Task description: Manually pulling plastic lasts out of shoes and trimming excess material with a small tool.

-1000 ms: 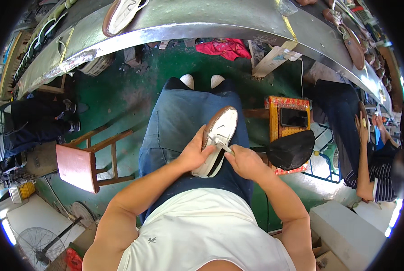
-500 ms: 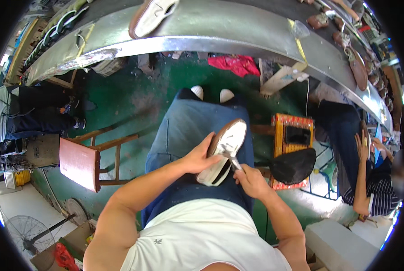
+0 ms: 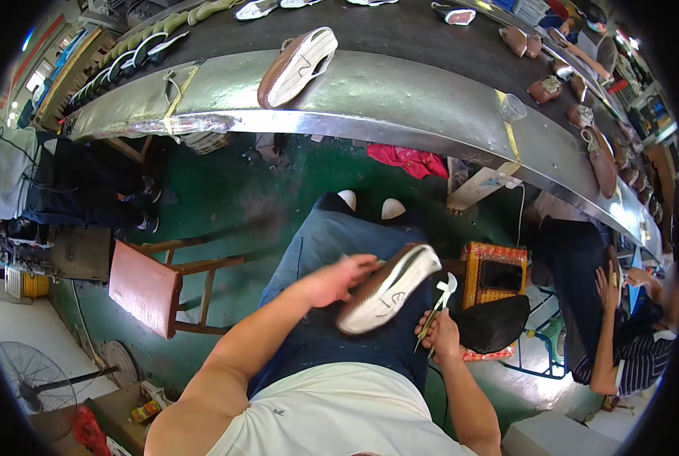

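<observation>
Over the lap (image 3: 318, 334), a shoe (image 3: 381, 300) slants toe lower-left; left hand (image 3: 336, 280) loosely curled, blurred, hold unclear; right hand (image 3: 442, 336) clenches pincers (image 3: 450, 289).

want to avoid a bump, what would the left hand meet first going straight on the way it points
Probably the brown-and-white shoe, just past the left hand, though the depth between them is unclear.

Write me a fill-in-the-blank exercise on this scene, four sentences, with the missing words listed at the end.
1. The pincers are held in the person's ____ hand.
2. The shoe beside the other hand is brown and ____.
3. A stool with a pinkish seat stands on the person's ____ side.
4. The floor under the metal-edged bench is ____ in colour.

Missing words: right; white; left; green.
</observation>
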Motion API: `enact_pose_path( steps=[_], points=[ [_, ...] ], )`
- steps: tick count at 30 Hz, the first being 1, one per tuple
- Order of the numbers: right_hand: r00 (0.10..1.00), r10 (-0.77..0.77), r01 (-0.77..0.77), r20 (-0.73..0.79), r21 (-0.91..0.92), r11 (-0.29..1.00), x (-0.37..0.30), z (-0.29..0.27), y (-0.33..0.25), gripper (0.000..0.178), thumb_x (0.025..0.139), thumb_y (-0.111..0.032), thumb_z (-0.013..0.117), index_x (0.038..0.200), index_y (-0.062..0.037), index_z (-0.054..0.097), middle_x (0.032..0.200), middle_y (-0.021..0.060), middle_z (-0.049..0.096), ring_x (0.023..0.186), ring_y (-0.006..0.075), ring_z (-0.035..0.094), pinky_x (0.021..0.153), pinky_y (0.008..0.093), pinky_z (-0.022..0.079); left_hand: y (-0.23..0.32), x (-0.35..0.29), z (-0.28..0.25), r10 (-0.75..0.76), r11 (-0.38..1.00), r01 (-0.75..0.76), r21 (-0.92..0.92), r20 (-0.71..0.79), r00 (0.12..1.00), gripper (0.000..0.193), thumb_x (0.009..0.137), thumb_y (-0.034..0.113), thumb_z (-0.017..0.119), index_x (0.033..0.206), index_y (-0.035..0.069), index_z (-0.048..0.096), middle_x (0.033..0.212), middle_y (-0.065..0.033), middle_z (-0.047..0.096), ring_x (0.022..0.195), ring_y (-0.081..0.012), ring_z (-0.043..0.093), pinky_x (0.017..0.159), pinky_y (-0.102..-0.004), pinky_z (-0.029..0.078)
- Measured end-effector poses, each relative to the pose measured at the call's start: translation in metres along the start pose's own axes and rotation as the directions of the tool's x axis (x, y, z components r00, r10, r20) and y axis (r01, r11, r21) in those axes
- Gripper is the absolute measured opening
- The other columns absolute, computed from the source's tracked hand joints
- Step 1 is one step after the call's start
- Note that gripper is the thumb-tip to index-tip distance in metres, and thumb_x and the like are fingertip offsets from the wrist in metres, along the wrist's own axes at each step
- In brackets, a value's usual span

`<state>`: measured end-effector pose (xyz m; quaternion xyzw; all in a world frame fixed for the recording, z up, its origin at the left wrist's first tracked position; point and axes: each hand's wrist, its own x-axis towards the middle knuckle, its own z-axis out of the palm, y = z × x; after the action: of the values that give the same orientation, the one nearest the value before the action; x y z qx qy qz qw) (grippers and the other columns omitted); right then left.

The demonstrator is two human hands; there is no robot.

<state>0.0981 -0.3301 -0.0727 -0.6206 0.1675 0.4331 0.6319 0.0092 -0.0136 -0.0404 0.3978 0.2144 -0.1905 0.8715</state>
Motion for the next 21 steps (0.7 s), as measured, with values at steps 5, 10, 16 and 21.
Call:
enact_pose_path(
  steps=[5, 10, 16, 21],
  points=[
    [0.981, -0.164, 0.186, 0.101, -0.282, 0.941, -0.006, 0.004, 0.002, 0.042, 0.107, -0.04, 0.049, 0.116, 0.0004, 0.056, 0.089, 0.0064, 0.067, 0.071, 0.0153, 0.067, 0.051, 0.0262, 0.048, -0.019, 0.018, 0.048, 0.383, 0.156, 0.127, 0.98, -0.178, 0.906, 0.078, 0.088, 0.057, 0.067, 0.136, -0.002, 0.05, 0.109, -0.0279, 0.07, 0.092, -0.0469, 0.07, 0.083, -0.0512, 0.057],
    [0.871, -0.318, 0.488, 0.376, -0.738, 0.465, -0.031, 0.025, -0.013, 0.036, 0.099, -0.029, 0.062, 0.12, 0.0002, 0.056, 0.094, 0.0185, 0.07, 0.082, 0.0336, 0.071, 0.071, 0.0441, 0.055, -0.025, 0.024, 0.02, 0.409, 0.345, 0.063, 0.937, -0.21, 0.888, 0.036, 0.102, 0.035, 0.049, 0.116, 0.006, 0.066, 0.097, -0.0286, 0.068, 0.097, -0.0465, 0.066, 0.084, -0.0527, 0.053],
    [0.91, -0.187, 0.401, 0.37, -0.901, 0.168, -0.044, 0.033, -0.041, 0.042, 0.095, -0.022, 0.062, 0.131, -0.0011, 0.054, 0.098, 0.0278, 0.068, 0.096, 0.0463, 0.066, 0.085, 0.0537, 0.052, -0.029, 0.012, -0.009, -0.013, 0.873, -0.007, 0.488, 0.037, 0.999, 0.073, 0.079, -0.005, 0.054, 0.151, 0.005, 0.047, 0.133, -0.0094, 0.063, 0.122, -0.0203, 0.058, 0.105, -0.0318, 0.044],
    [0.769, -0.204, 0.619, 0.605, -0.786, 0.003, -0.056, 0.03, -0.065, 0.056, 0.093, -0.018, 0.064, 0.141, 0.0042, 0.046, 0.115, 0.027, 0.065, 0.105, 0.0453, 0.064, 0.093, 0.0497, 0.051, -0.072, -0.007, -0.005, 0.139, 0.791, -0.156, 0.592, 0.074, 0.987, 0.106, 0.076, -0.005, 0.055, 0.163, 0.005, -0.004, 0.164, -0.0136, 0.027, 0.149, -0.0185, 0.029, 0.12, -0.0294, 0.022]
  ],
)
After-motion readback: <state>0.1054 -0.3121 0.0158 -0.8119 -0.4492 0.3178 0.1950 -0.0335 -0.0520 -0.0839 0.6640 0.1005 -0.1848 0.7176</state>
